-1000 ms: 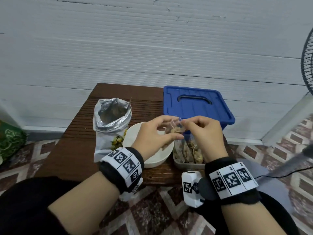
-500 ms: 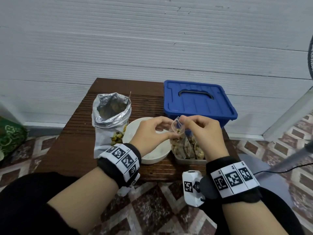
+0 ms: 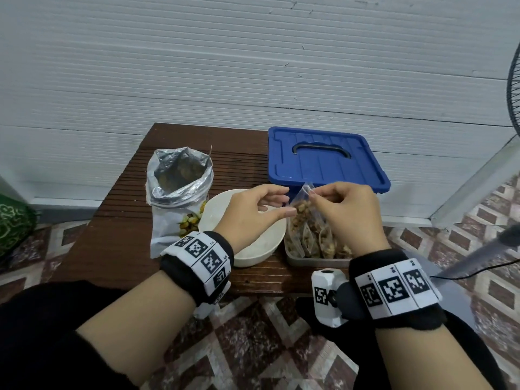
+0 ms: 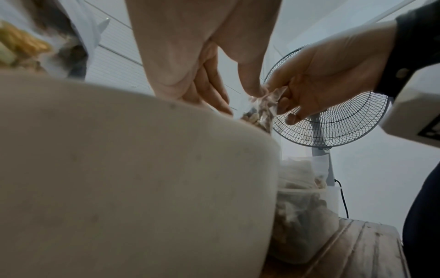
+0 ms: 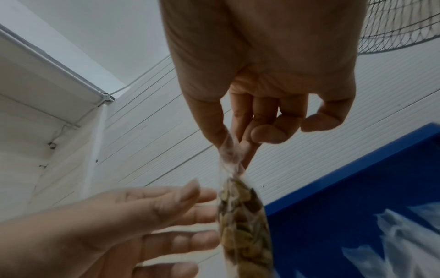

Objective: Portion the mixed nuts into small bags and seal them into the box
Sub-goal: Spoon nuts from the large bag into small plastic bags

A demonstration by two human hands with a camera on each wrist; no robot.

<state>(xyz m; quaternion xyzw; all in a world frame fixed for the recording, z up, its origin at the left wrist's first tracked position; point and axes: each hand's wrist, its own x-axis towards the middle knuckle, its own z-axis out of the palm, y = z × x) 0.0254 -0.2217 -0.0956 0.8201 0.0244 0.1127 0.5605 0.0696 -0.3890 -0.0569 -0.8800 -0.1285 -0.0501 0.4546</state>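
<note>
A small clear bag of mixed nuts [image 3: 302,205] hangs above the clear box [image 3: 315,260], which holds several filled bags [image 3: 312,237]. My right hand [image 3: 312,197] pinches the bag's twisted top between thumb and forefinger [image 5: 247,148]. My left hand [image 3: 285,202] is beside the bag with its fingers [image 5: 204,212] nearly straight, their tips at the bag's [image 5: 243,222] left side. The thumb stands a little apart from it. The box's blue lid [image 3: 323,161] with a handle lies behind the hands. A white bowl [image 3: 253,253] sits under my left wrist.
An open foil pouch of nuts [image 3: 180,178] stands at the bowl's left on the small brown slatted table [image 3: 118,243]. A white panelled wall is close behind. A standing fan [image 4: 333,122] and its cable are to the right. Patterned floor tiles surround the table.
Earlier both hands held the bag's mouth between them. Now the right hand alone pinches the top, the bag hangs lower over the box, and the left fingers have straightened beside it.
</note>
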